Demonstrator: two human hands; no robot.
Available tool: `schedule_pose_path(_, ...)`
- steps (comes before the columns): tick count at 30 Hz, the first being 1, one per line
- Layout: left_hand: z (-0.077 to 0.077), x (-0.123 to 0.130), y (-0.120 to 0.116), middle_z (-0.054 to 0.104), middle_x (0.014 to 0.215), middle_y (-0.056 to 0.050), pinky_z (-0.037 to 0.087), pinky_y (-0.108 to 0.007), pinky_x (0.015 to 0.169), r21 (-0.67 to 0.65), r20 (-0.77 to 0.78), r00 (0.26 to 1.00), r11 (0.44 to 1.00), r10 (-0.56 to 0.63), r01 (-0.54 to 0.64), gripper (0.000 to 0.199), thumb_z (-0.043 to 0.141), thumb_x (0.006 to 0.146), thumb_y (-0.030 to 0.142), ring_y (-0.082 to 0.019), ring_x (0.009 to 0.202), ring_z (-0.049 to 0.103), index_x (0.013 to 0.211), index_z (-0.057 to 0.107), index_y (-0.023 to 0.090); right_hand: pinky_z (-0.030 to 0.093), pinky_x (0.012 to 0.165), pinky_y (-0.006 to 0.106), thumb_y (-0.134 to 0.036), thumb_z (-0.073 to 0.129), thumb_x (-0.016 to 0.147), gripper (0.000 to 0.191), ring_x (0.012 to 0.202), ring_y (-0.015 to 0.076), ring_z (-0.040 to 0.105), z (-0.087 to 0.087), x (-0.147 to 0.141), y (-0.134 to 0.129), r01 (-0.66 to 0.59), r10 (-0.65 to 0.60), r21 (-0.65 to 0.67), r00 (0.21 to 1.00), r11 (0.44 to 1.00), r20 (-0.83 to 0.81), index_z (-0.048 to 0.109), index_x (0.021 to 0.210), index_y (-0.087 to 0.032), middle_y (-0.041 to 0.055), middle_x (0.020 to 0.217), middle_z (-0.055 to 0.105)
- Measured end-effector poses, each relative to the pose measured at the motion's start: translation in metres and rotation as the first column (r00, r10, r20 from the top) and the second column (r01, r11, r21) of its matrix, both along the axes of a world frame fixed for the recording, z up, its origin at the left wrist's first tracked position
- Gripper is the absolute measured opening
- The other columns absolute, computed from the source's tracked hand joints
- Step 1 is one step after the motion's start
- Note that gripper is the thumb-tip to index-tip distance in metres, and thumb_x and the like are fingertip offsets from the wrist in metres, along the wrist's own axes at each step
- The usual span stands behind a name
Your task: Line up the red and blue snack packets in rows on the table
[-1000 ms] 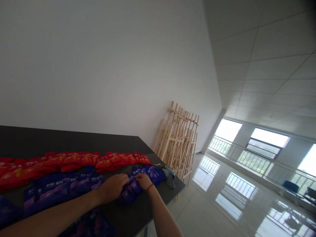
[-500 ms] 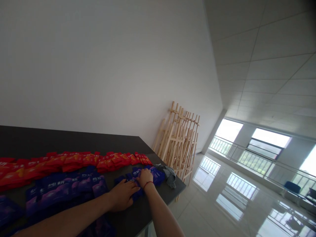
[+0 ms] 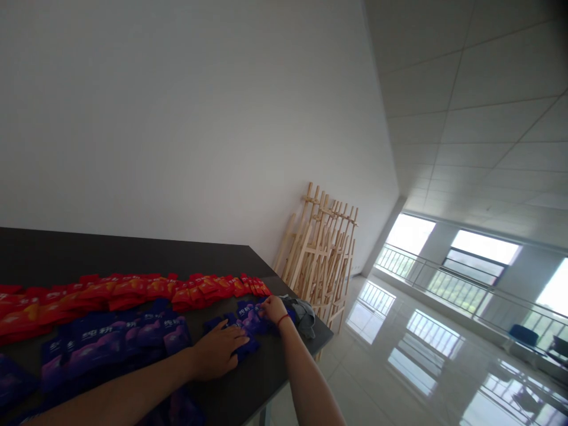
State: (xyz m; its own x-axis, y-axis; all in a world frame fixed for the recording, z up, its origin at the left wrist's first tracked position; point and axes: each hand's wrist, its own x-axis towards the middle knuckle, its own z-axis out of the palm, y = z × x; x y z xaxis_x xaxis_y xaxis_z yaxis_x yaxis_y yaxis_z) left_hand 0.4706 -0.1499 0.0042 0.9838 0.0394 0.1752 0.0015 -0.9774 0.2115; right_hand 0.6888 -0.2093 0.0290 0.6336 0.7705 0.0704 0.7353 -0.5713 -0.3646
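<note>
My left hand (image 3: 218,354) lies flat with its fingers stretched out, resting on the near left part of a small group of blue-purple packets (image 3: 251,319) with white lettering. At the right end of that group, my right hand (image 3: 275,310), a red string round its wrist, has its fingers curled down onto a blue packet; the fingertips are partly hidden. Left of my hands spreads a larger overlapping row of blue packets (image 3: 102,337). Behind both groups runs a long row of red-orange packets (image 3: 133,288).
The dark table (image 3: 146,251) stands along a white wall. A crumpled grey cloth (image 3: 305,318) lies at its right edge, just beyond my right hand. Wooden easels (image 3: 319,254) lean against the wall past the table end. A blue chair (image 3: 524,335) stands far right.
My right hand has shifted to the right along the blue packets, uncovering more of the ones in the middle. My left hand has stayed nearly in place.
</note>
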Motion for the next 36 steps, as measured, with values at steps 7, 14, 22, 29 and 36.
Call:
schedule_pose_path(7, 0.000, 0.000, 0.001, 0.061, 0.151, -0.014, 0.030, -0.065, 0.124, -0.001, -0.014, 1.000, 1.000, 0.007, -0.008, 0.059, 0.051, 0.086, 0.021, -0.031, 0.144, 0.053, 0.144, 0.060, 0.024, 0.054, 0.089, 0.035, -0.020, 0.077, 0.080, 0.034, 0.117, 0.0317, 0.071, -0.011, -0.020, 0.011, 0.082, -0.083, -0.092, 0.997, 0.992, -0.008, 0.072, 0.112, -0.009, 0.0237, 0.121, 0.074)
schedule_pose_path(14, -0.001, -0.005, 0.005, 0.061, 0.152, -0.014, 0.030, -0.065, 0.123, -0.005, -0.015, 1.000, 1.000, 0.010, -0.011, 0.059, 0.051, 0.086, 0.023, -0.031, 0.144, 0.053, 0.144, 0.060, 0.025, 0.052, 0.081, 0.030, -0.015, 0.067, 0.084, 0.004, 0.100, 0.0241, 0.073, 0.000, -0.010, 0.004, 0.064, -0.064, -0.021, 0.998, 0.998, -0.017, 0.070, 0.084, -0.016, 0.0139, 0.101, 0.078)
schedule_pose_path(22, -0.001, -0.002, 0.006, 0.071, 0.137, -0.012, 0.034, -0.060, 0.123, -0.026, 0.050, 0.999, 1.000, 0.002, 0.000, 0.050, 0.053, 0.085, 0.019, -0.031, 0.131, 0.063, 0.132, 0.067, 0.023, 0.049, 0.067, 0.023, -0.014, 0.066, 0.084, 0.006, 0.076, 0.0167, 0.069, -0.002, -0.007, -0.021, -0.046, 0.047, 0.008, 0.994, 0.999, -0.094, 0.067, 0.079, -0.018, 0.0025, 0.078, 0.072)
schedule_pose_path(29, -0.005, 0.010, 0.004, 0.056, 0.154, -0.019, 0.036, -0.056, 0.123, -0.028, 0.126, 0.990, 0.997, 0.070, -0.067, 0.055, 0.054, 0.088, 0.024, -0.037, 0.144, 0.049, 0.142, 0.056, 0.014, 0.052, 0.087, 0.028, -0.013, 0.068, 0.084, 0.018, 0.101, 0.0210, 0.071, -0.027, -0.036, -0.025, -0.118, 0.119, -0.072, 0.993, 0.990, 0.011, 0.076, 0.098, -0.020, 0.0089, 0.105, 0.076)
schedule_pose_path(36, -0.008, 0.018, -0.002, 0.060, 0.151, -0.021, 0.038, -0.059, 0.122, -0.042, 0.020, 1.000, 0.999, 0.005, -0.004, 0.061, 0.054, 0.094, 0.044, -0.036, 0.143, 0.054, 0.147, 0.055, 0.014, 0.048, 0.101, 0.030, -0.010, 0.057, 0.094, 0.030, 0.126, 0.0234, 0.063, -0.010, -0.035, -0.025, -0.090, 0.121, -0.170, 0.976, 0.981, 0.181, 0.079, 0.112, -0.020, 0.0116, 0.128, 0.071)
